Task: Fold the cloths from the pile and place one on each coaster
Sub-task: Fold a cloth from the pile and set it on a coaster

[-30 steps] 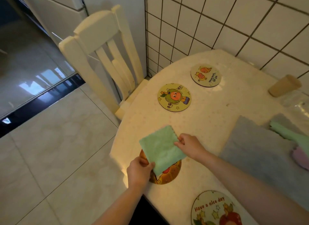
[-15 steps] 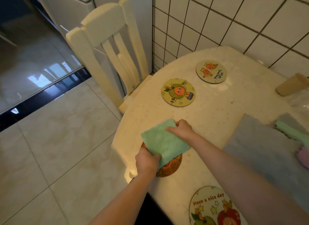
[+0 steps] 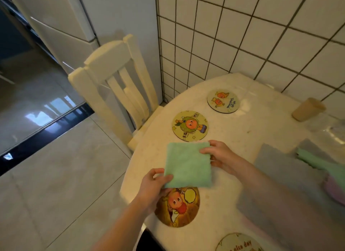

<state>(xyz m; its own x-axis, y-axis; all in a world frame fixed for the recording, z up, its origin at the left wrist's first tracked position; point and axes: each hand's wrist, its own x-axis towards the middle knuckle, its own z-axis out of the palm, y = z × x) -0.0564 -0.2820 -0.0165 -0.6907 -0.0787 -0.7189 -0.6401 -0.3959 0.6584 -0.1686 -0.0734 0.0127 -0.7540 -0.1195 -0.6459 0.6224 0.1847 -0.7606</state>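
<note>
Your left hand (image 3: 153,185) and right hand (image 3: 220,157) pinch opposite corners of the folded green cloth (image 3: 188,165), keeping it flat above the bench (image 3: 252,131) for placing on a coaster (image 3: 177,207).

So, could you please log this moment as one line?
both hands hold folded green cloth | above brown coaster | not placed

Cream wooden chair (image 3: 115,86) stands at the left edge of the round pale table (image 3: 261,125), slatted back toward the camera. White tiled wall (image 3: 252,36) with dark grout behind the table. Beige cup (image 3: 308,109) lies on its side near the wall. Glossy light floor tiles (image 3: 56,185); white cabinet (image 3: 61,21) behind the chair.
</note>
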